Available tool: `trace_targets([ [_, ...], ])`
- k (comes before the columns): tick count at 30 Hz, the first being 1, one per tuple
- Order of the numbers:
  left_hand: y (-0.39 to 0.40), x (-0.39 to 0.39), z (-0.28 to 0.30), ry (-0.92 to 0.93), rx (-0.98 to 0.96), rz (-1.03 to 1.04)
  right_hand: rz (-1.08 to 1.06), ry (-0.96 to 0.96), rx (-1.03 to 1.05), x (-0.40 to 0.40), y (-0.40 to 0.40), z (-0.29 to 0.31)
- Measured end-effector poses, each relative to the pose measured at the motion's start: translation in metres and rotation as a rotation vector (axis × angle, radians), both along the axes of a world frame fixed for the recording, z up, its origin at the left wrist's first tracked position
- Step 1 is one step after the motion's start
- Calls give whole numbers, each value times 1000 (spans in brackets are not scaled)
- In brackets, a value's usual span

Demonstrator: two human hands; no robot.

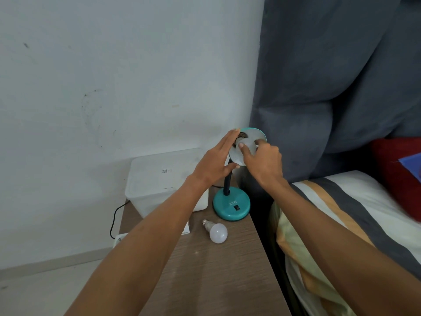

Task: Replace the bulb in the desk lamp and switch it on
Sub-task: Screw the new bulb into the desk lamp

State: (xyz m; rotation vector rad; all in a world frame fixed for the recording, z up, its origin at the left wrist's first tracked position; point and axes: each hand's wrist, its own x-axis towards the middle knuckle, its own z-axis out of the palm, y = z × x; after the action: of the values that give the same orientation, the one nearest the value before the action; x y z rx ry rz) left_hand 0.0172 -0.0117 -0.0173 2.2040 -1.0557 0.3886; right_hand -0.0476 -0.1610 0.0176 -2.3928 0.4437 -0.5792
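A teal desk lamp stands at the back of the wooden bedside table, its round base [231, 207] carrying a black switch [237, 208]. Its shade [256, 134] is tilted up towards me. My right hand [262, 161] is shut on a white bulb [247, 144] sitting in the shade's socket. My left hand [216, 160] rests against the shade's left rim, fingers stretched flat, thumb under the edge. A second white bulb [216, 231] lies loose on the table in front of the lamp base.
A translucent plastic box [159, 179] stands left of the lamp against the wall. A black cable [115, 215] runs down to a white plug block [119, 239]. A small card [186, 231] lies under my left forearm. A bed with striped bedding [341, 213] borders the table's right edge.
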Motion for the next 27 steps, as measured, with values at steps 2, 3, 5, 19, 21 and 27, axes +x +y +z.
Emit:
trace_targets([
  [2,-1,-1,0,3,7,4,61,-51,-48,-3,1,0],
  [3,-1,-1,0,4,10,7,99,-62,-75,-3,1,-1],
  [5,-1,-2,0,1,13,8,127,-62,-77,-3,1,-3],
  [19,2,-9,16,37,67,13,17,-198,-47,-9,9,17],
  [21,8,-12,21,46,73,27,48,-266,-51,-11,15,24],
  [27,60,-23,20,147,13,290,226,-373,-42,-6,57,37],
])
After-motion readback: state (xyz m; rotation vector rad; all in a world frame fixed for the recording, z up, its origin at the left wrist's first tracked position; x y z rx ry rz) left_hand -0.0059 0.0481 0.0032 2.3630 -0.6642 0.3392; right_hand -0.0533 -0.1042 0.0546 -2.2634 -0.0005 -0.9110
